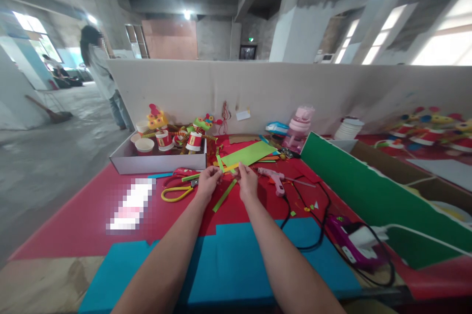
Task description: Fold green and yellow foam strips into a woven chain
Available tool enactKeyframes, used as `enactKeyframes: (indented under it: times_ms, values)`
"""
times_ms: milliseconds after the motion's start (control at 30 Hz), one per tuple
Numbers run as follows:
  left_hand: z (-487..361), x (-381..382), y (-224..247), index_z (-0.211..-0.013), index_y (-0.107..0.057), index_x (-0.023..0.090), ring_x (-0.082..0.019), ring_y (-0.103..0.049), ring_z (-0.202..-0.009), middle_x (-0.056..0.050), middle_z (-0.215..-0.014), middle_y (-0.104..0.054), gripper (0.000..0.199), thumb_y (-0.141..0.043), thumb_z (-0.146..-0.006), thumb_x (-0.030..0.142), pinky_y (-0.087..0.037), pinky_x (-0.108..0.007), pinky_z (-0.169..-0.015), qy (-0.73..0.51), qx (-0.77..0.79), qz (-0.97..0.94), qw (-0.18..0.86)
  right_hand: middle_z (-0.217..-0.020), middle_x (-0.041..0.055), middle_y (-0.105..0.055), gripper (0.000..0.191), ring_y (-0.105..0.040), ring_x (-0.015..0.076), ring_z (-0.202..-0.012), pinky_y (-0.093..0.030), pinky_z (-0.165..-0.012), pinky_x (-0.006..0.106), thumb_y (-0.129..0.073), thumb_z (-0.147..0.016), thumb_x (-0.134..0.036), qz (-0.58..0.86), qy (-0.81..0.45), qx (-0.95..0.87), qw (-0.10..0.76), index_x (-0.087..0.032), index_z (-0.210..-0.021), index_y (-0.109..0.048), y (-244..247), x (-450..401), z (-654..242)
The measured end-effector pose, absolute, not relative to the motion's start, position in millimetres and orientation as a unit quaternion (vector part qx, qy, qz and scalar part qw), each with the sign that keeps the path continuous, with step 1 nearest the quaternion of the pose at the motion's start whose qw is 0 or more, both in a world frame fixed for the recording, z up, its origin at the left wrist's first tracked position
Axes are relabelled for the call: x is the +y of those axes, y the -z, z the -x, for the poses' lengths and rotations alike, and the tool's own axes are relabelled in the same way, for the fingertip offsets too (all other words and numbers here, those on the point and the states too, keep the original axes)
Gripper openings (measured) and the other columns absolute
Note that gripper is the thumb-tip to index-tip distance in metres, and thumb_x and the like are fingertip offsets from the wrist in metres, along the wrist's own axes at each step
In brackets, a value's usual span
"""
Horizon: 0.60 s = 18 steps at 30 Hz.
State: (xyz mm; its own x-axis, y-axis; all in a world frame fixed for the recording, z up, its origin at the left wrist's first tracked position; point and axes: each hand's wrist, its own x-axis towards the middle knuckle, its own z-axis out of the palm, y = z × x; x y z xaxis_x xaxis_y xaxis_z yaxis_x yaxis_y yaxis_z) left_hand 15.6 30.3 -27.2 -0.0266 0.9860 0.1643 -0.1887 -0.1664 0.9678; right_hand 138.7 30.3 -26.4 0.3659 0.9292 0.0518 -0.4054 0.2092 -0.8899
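Between my two hands a short yellow paper strip [231, 168] is stretched level above the red table cover. My left hand [210, 181] pinches its left end, and my right hand [247, 180] pinches the other end. A green paper strip [224, 196] lies slantwise on the table just below them. Beyond my fingers rests a light green paper sheet [249, 153] among other paper pieces. Yellow-handled scissors [179, 193] lie left of my left hand, their blades partly hidden. To the right of my right hand is a pink glue gun [275, 179].
A white box [158, 162] with paper cups and figures stands at left. A green-sided box [368, 201] bounds the right. Blue sheets [243, 265] cover the near edge; a purple power strip [350, 242] with cables sits right. A person [105, 73] stands beyond the partition's left end.
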Motion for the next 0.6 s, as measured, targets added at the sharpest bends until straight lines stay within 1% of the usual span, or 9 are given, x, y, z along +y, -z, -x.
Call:
enactKeyframes:
  times_ms: [67, 167, 233, 400, 600]
  values:
    - [-16, 31, 28, -0.068, -0.057, 0.016, -0.008, -0.043, -0.042, 0.004, -0.047, -0.052, 0.03, -0.073, -0.064, 0.041, -0.032, -0.021, -0.046, -0.589, 0.402, -0.49, 0.501, -0.056, -0.0029, -0.058, 0.039, -0.054, 0.0121, -0.053, -0.047, -0.057, 0.026, -0.075, -0.059, -0.052, 0.418, -0.485, -0.343, 0.688, -0.018, -0.07, -0.061, 27, 29, -135]
    - [-15, 32, 29, -0.068, -0.057, 0.016, -0.008, -0.043, -0.043, 0.004, -0.049, -0.053, 0.03, -0.073, -0.064, 0.041, -0.033, -0.021, -0.047, -0.588, 0.397, -0.496, 0.501, -0.057, -0.0016, -0.061, 0.038, -0.055, 0.0132, -0.055, -0.046, -0.058, 0.027, -0.077, -0.057, -0.051, 0.432, -0.483, -0.393, 0.652, -0.018, -0.064, -0.06, 28, 26, -129]
    - [-16, 31, 29, -0.068, -0.057, 0.016, -0.007, -0.043, -0.044, 0.004, -0.05, -0.053, 0.03, -0.073, -0.064, 0.041, -0.033, -0.021, -0.047, -0.588, 0.398, -0.496, 0.5, -0.055, -0.0014, -0.06, 0.037, -0.055, 0.0138, -0.055, -0.045, -0.058, 0.027, -0.076, -0.058, -0.051, 0.445, -0.469, -0.406, 0.646, -0.017, -0.061, -0.06, 29, 26, -129]
    - [-16, 29, 26, -0.067, -0.056, 0.016, -0.007, -0.041, -0.043, 0.004, -0.048, -0.051, 0.026, -0.071, -0.067, 0.038, -0.031, -0.021, -0.047, -0.585, 0.395, -0.507, 0.494, -0.052, -0.0014, -0.059, 0.037, -0.054, 0.0138, -0.053, -0.042, -0.055, 0.026, -0.074, -0.06, -0.051, 0.46, -0.427, -0.392, 0.672, -0.017, -0.062, -0.06, 26, 28, -139]
    - [-16, 27, 24, -0.066, -0.056, 0.017, -0.008, -0.042, -0.044, 0.004, -0.048, -0.052, 0.028, -0.072, -0.066, 0.039, -0.032, -0.022, -0.048, -0.582, 0.404, -0.503, 0.495, -0.055, -0.0004, -0.06, 0.039, -0.054, 0.0149, -0.055, -0.043, -0.053, 0.026, -0.074, -0.058, -0.052, 0.468, -0.397, -0.364, 0.701, -0.017, -0.069, -0.063, 22, 30, -148]
